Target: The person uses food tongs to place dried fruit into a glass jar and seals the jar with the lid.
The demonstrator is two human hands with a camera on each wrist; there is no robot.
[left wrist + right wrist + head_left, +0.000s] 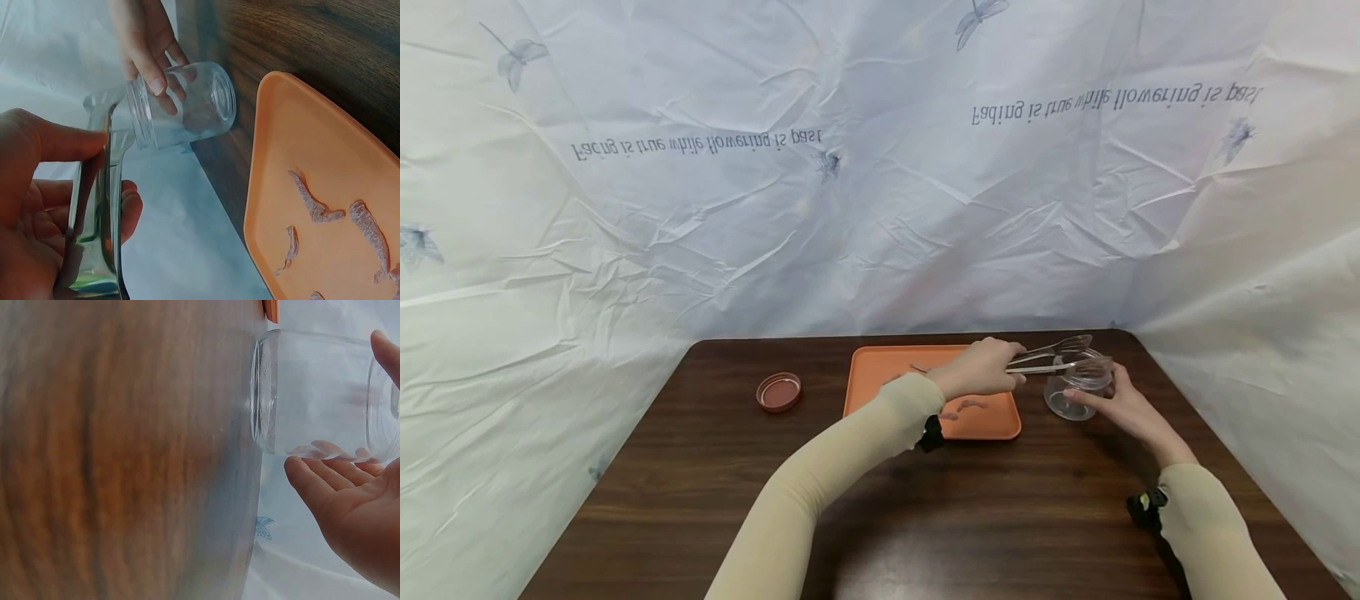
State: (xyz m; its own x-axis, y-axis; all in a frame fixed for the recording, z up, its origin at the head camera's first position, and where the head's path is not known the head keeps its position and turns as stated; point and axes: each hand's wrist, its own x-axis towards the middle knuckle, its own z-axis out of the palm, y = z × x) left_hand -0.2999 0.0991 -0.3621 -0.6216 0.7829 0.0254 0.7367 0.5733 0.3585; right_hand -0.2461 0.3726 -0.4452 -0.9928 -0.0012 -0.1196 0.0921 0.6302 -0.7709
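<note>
Right of the frame's centre, my right hand [1122,410] clasps a clear jar [1067,406], probably light, stiff and slippery, best held round its side. My left hand [983,367] pinches springy-looking tongs [1047,368] near the jar's mouth.

Narrow gap between tray [319,137] and jar [200,122]

One table [700,500]; one tray [880,362] with at least four strips [370,228]; one lid [778,392] at its nine o'clock; one jar [1063,405] at three; one pair of tongs [1045,369].
</note>
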